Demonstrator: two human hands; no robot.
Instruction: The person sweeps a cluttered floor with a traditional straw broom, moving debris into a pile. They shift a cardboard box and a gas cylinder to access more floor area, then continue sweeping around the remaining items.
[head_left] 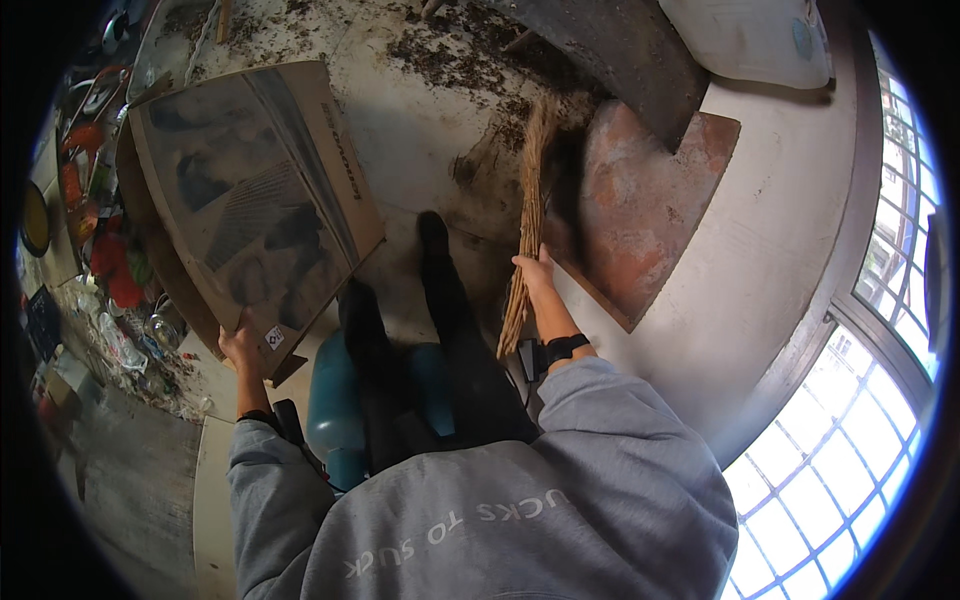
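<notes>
right hand (538, 272) fingers wrapped round the broom (527, 215) mid-bundle; its twig tips sit in the dirt (455, 60) ahead. light, springy, brittle at the ends, so i'd grip low on the tied part. left hand (240, 345) fingers pinch the lower edge of the cardboard (250, 190), left of the broom, tilted. light, stiff-ish, likely flexes. used as a scoop; can't see anything on it.

Dirt-strewn pale floor (420, 110), gridded window (850, 440) at right, bright daylight, clutter (100, 250) at left.
</notes>
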